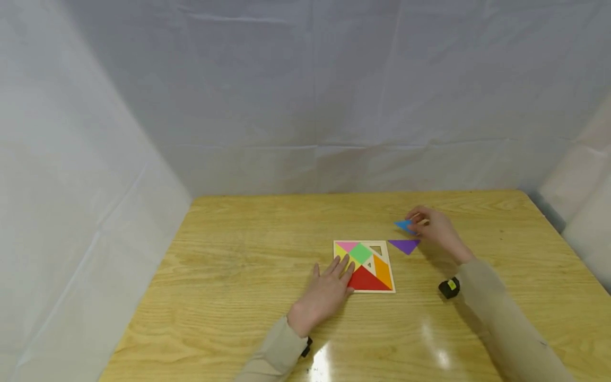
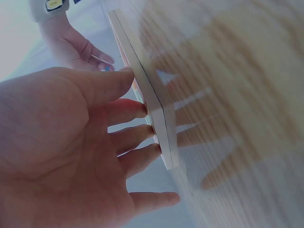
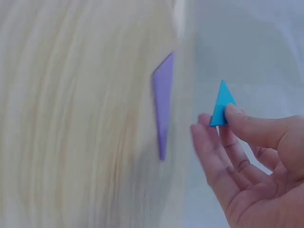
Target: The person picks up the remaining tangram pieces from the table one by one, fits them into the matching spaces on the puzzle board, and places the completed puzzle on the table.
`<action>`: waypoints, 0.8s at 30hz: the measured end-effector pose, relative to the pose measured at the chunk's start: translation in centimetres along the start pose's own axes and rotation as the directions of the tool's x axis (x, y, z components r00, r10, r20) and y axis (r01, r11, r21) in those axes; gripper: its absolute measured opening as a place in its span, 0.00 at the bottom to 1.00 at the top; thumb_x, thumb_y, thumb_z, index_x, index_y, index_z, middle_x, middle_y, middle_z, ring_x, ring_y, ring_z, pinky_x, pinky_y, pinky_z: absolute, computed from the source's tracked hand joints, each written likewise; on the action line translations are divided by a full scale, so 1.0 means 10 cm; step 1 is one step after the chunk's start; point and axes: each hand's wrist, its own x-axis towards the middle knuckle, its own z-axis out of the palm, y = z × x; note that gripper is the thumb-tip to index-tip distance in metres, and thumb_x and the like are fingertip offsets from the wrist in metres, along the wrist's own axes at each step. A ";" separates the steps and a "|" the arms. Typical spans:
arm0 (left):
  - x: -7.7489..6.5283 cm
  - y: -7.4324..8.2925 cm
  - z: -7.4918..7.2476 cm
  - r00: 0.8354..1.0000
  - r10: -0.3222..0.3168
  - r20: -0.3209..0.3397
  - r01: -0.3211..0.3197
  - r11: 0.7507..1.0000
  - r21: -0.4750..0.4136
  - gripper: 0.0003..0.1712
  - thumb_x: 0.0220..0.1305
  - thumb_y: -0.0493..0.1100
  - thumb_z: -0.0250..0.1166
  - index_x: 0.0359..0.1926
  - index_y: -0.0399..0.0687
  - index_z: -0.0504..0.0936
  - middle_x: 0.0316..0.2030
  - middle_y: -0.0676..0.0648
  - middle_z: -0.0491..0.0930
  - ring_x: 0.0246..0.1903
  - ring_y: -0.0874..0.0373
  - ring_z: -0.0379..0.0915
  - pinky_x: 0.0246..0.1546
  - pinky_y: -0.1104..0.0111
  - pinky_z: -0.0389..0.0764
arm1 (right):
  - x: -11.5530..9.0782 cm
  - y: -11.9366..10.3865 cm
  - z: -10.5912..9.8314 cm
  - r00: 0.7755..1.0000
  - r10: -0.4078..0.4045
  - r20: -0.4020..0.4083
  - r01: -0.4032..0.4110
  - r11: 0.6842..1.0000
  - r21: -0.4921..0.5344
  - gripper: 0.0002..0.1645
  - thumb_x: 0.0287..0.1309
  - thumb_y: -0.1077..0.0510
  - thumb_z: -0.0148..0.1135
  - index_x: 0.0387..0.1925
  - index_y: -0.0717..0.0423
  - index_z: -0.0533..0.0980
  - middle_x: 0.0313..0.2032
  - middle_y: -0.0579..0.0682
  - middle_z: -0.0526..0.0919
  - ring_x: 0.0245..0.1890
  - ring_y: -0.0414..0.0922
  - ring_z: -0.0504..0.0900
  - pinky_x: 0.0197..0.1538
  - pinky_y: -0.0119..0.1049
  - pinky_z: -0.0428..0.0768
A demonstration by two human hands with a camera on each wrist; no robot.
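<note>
A square wooden tangram board lies on the table with pink, green, yellow, red and orange pieces in it. My left hand rests on its left side, fingers extended over the yellow piece. In the left wrist view the thumb touches the board's edge. Up and to the right, my right hand pinches a blue triangle between thumb and fingers, held above the table. Below that hand, a purple triangle lies on the table beside the board's upper right corner. Part of the yellow piece is hidden by the left fingers.
The wooden table has a light grain and shiny reflections near the front. A pale cloth hangs behind it and at both sides. Two triangular cutouts show in the board's base. A black wrist camera sits by the right sleeve.
</note>
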 end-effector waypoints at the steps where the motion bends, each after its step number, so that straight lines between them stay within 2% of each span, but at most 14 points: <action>1: 0.00 0.00 0.00 1.000 0.001 -0.001 -0.001 1.000 -0.003 0.32 0.79 0.54 0.52 0.78 0.50 0.62 0.79 0.47 0.54 0.77 0.50 0.53 0.70 0.41 0.62 | -0.01 -0.01 -0.01 1.000 0.016 0.015 -0.017 0.998 0.066 0.15 0.71 0.64 0.59 0.55 0.67 0.76 0.48 0.69 0.80 0.44 0.62 0.84 0.45 0.49 0.86; 4: 0.01 -0.01 0.01 1.000 0.000 -0.005 -0.001 1.000 -0.005 0.32 0.78 0.54 0.52 0.77 0.50 0.62 0.79 0.47 0.54 0.76 0.50 0.53 0.70 0.41 0.62 | -0.05 -0.04 -0.02 0.998 0.036 0.052 -0.047 0.974 0.220 0.20 0.71 0.64 0.59 0.59 0.71 0.73 0.51 0.70 0.77 0.45 0.57 0.84 0.46 0.45 0.87; 9: 0.00 -0.01 0.00 1.000 0.002 -0.007 -0.003 1.000 -0.007 0.32 0.78 0.54 0.52 0.77 0.49 0.63 0.79 0.47 0.54 0.76 0.50 0.53 0.70 0.41 0.62 | -0.13 -0.11 -0.03 0.997 0.012 0.076 -0.034 0.954 0.298 0.24 0.69 0.64 0.61 0.62 0.73 0.72 0.52 0.70 0.78 0.44 0.49 0.86 0.47 0.45 0.86; 17: 0.00 0.00 0.01 1.000 0.002 -0.013 -0.002 1.000 -0.008 0.32 0.78 0.54 0.52 0.77 0.50 0.63 0.78 0.47 0.54 0.76 0.50 0.54 0.70 0.41 0.63 | -0.18 -0.14 0.02 0.994 -0.014 0.112 -0.018 0.959 0.284 0.23 0.68 0.63 0.63 0.60 0.71 0.74 0.53 0.70 0.80 0.43 0.49 0.86 0.46 0.45 0.86; 24: 0.00 -0.01 0.01 1.000 -0.005 -0.011 0.005 1.000 -0.029 0.32 0.79 0.54 0.52 0.77 0.50 0.63 0.79 0.47 0.54 0.76 0.50 0.53 0.70 0.40 0.62 | -0.21 -0.20 0.10 0.987 -0.027 0.156 -0.013 0.969 0.248 0.19 0.67 0.61 0.65 0.55 0.68 0.79 0.50 0.66 0.84 0.41 0.51 0.86 0.43 0.43 0.86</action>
